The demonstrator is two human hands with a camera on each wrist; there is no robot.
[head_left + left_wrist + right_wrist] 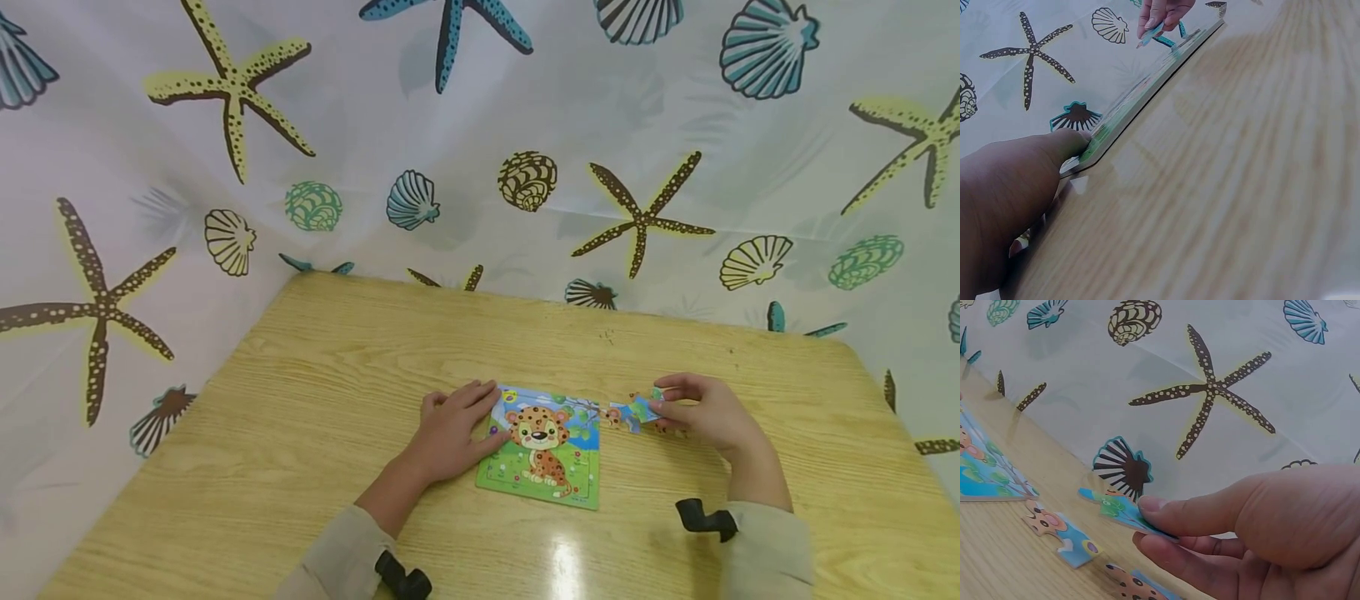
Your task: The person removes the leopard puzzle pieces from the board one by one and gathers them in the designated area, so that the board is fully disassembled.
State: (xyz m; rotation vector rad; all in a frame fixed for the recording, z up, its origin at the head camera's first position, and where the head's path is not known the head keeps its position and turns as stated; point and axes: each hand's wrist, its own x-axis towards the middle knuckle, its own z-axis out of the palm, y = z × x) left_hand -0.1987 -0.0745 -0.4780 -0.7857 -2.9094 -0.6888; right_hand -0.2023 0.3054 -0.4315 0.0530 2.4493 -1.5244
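Observation:
A square jigsaw puzzle board (pixel 540 492) with a cartoon leopard cub on green grass lies flat on the table. My left hand (pixel 453 435) rests over its left edge, fingers extended along the upper corner and thumb on the picture. In the left wrist view the thumb (pixel 1069 144) touches the near end of the board. Just right of the board, my right hand (pixel 708 414) pinches a blue and green puzzle piece (pixel 1124 512) between thumb and fingers, above the table. Below it lie loose pieces, including a blue one with an orange spotted part (pixel 1063 534) and another spotted piece (pixel 1132 584).
The wooden table (pixel 360 350) has a light grain and a glare spot near the front. A white cloth (pixel 480 125) printed with starfish and shells hangs behind it and along both sides. Black wrist mounts (pixel 705 520) sit on both sleeves.

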